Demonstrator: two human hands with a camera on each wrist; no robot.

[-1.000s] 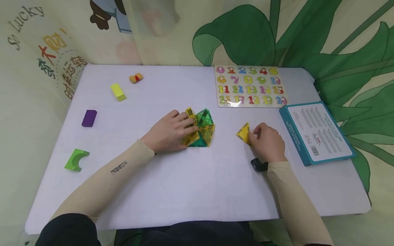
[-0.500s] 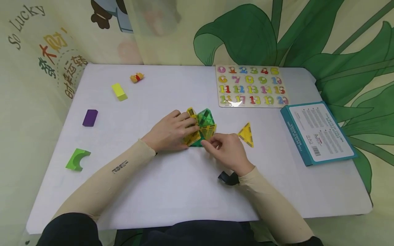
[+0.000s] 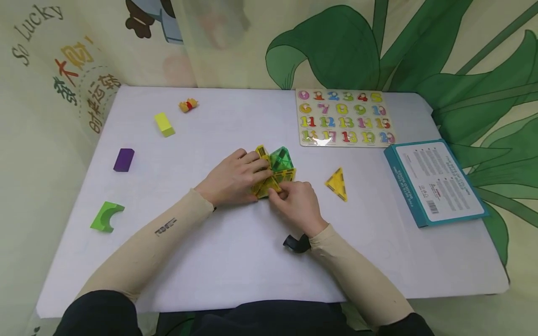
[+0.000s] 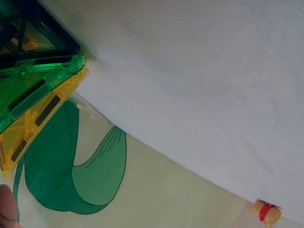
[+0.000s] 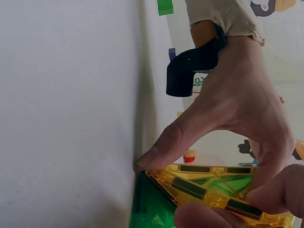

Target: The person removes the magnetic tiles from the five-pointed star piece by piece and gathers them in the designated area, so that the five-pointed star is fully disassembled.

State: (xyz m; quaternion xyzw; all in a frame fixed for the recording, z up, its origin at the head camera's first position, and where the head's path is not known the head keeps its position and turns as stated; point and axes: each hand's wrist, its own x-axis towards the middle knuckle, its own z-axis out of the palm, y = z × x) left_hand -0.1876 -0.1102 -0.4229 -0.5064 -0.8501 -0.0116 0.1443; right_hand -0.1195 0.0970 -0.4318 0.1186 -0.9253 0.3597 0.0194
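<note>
R hand [image 3: 299,205], earlier at the loose yellow tri. [image 3: 337,184], is now at the green/yellow tile cluster [image 3: 281,159], mid-table [image 3: 235,261]; its fingers, nearly together, pinch a yellow tile [image 5: 190,188] on the cluster's near side. L hand [image 3: 236,177], fingers curved, grips the L side. Tiles: prob. light, stiff, slick plastic, w/ joints apt to pop; best held by edges. Loose tri. lies apart, to R.

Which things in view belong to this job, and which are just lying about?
Likely the job's: held green-and-yellow tile build; loose yellow triangle, matching it.

Apparently lying about: number board; blue box; yellow block; purple block; green arch; toy figure.
</note>
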